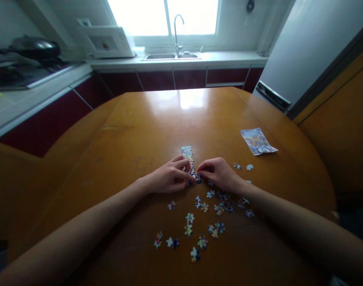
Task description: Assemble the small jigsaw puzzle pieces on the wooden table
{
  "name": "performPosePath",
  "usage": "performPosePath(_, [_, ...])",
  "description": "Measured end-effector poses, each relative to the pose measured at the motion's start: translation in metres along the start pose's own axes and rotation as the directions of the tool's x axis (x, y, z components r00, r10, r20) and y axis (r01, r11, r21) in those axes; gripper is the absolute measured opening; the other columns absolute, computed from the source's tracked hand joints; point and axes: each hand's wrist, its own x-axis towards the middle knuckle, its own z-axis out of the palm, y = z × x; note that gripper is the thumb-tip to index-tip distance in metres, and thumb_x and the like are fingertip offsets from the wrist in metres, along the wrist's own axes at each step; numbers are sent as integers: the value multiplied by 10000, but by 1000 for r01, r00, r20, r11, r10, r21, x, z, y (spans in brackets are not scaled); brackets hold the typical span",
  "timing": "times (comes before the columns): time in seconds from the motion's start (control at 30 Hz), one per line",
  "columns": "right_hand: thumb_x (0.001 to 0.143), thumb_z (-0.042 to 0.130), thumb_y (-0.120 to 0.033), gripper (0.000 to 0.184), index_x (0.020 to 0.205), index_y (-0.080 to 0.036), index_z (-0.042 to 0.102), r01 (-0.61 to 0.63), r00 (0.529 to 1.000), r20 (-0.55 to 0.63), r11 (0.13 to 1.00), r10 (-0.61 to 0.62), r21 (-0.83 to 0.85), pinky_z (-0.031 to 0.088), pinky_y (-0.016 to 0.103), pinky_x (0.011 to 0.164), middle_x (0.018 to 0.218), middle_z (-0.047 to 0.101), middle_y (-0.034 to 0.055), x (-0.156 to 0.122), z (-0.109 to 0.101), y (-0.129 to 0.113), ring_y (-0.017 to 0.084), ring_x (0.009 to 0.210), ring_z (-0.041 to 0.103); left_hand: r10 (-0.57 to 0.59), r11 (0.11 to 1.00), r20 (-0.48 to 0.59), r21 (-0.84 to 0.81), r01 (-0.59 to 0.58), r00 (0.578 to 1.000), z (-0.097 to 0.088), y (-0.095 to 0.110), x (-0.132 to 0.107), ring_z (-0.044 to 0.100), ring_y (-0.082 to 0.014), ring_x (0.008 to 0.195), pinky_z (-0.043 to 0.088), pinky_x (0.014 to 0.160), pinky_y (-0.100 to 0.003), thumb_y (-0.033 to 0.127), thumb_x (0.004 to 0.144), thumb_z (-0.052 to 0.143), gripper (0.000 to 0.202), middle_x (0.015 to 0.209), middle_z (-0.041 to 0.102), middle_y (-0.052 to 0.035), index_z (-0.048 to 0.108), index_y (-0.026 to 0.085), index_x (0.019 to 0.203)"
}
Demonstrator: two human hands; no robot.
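Note:
A narrow strip of joined jigsaw puzzle (187,151) lies on the wooden table, its lower end partly covered by my fingers. My left hand (173,174) is curled over that end from the left, fingertips and thumb pressed on it. From the right, my right hand (218,172) pinches a dark blue puzzle piece (198,178) at the strip's lower right edge. Whether this piece is locked in, I cannot tell. Loose puzzle pieces (210,194) lie close below my right hand, some partly hidden by it.
More loose pieces (202,242) are scattered over the near part of the table (133,135). A creased picture sheet (258,142) lies at the right, with two pieces (249,167) just below it. Beyond the table are a counter with a sink (160,57), a stove and a fridge (312,47).

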Motion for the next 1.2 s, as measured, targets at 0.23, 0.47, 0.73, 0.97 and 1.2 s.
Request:
performPosePath(0.23, [841,686,-174,110,860,-183,794,11,1000,-7,998,-11,-65,494,282,695,832,777,56,-1,1,-1,161,738,670,-12,1000,3,0,12,1000,1,-2,0,482,-217,942,442,902,-365,169,892,627,258,946,552,-63,761,288,1078])
performPosePath(0.47, [850,677,-191,85,822,-194,757,70,996,-45,973,-82,-221,443,274,658,821,717,41,-3,6,-1,150,724,606,-11,1000,3,-3,11,1000,0,-1,0,486,-218,928,441,904,-368,198,910,616,258,930,559,-59,752,308,1099])
performPosePath(0.73, [826,674,-140,64,789,-182,705,84,992,-70,964,-105,-252,394,255,627,777,646,18,-3,8,-1,130,692,544,-23,1000,25,8,22,999,1,-1,0,477,-232,990,444,941,-386,184,909,597,304,993,577,-73,721,294,1164])
performPosePath(0.97, [831,682,-158,37,834,-185,707,55,994,-73,968,-75,-243,401,256,643,802,652,19,-4,8,0,131,704,549,-53,999,-31,-4,53,998,-1,2,0,483,-241,1043,438,987,-399,159,906,573,305,1041,583,-83,693,253,1170])
performPosePath(1.2, [824,693,-175,23,811,-185,709,45,995,-80,970,-65,-237,409,264,630,783,674,23,-3,7,-3,137,691,562,-48,997,-18,64,49,999,2,2,1,470,-237,1021,456,950,-389,170,911,585,281,1033,566,-81,699,265,1149])
